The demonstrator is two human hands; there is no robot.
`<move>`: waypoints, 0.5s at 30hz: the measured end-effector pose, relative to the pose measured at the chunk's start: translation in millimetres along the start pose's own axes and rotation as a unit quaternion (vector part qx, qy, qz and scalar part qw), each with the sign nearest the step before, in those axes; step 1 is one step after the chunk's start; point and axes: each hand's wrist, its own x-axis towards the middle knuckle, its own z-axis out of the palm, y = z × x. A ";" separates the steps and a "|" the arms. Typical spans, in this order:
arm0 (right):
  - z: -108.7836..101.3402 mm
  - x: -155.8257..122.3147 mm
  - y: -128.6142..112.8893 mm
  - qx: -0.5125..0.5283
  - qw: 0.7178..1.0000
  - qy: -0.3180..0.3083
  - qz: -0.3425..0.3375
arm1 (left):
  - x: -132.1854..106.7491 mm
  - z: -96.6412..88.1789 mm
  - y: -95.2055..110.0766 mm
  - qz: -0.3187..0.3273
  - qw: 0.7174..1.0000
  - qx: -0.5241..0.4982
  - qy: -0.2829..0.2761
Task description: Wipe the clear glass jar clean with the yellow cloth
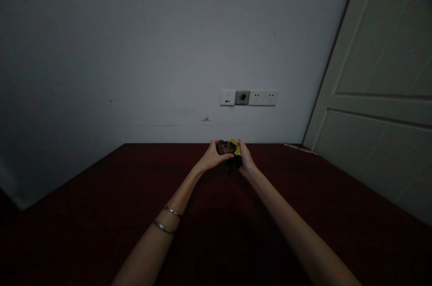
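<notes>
Both arms reach forward over a dark red table, with the hands close together near its far edge. My left hand (pixel 212 157) is closed on a small dark brown, glossy thing (pixel 225 147), its thumb lying along the near side. Pressed close to that, on the right, is a yellow piece (pixel 238 147) with a black part (pixel 237 160) hanging below it; my right hand (pixel 246 156) is wrapped around its outer side. The dim light hides what kind of things these are, and I cannot tell whether the brown and yellow parts are joined.
The table (pixel 101 196) meets a pale wall (pixel 168 43) at the back. White socket plates (pixel 263 98) and a grey plate (pixel 242 97) are set in the wall above the hands. A panelled door (pixel 378 97) stands at right, near a thin strip (pixel 299 147) on the tabletop.
</notes>
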 end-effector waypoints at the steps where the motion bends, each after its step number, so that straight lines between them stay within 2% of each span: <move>1: 2.0 0.1 0.2 0.001 1.000 0.003 -0.008 | -0.1 1.9 0.2 -0.006 1.000 0.000 0.019; 3: 4.1 0.6 -1.1 0.001 1.000 0.009 -0.019 | 0.0 5.9 0.7 -0.017 0.999 -0.004 0.042; 5: 3.2 1.8 -4.5 -0.003 1.000 0.014 -0.022 | 0.2 8.9 1.9 -0.021 0.999 -0.020 0.040; 7: -1.1 3.5 -9.2 -0.010 1.000 0.019 -0.018 | 0.3 9.4 4.1 -0.020 0.998 -0.054 -0.004; 11: -14.1 5.0 -18.4 -0.034 0.999 0.008 0.020 | -0.4 3.1 10.2 -0.011 0.984 -0.101 -0.143; 15: -20.2 2.7 -22.4 -0.052 0.997 -0.007 0.064 | -1.4 -3.6 13.1 0.002 0.978 -0.089 -0.188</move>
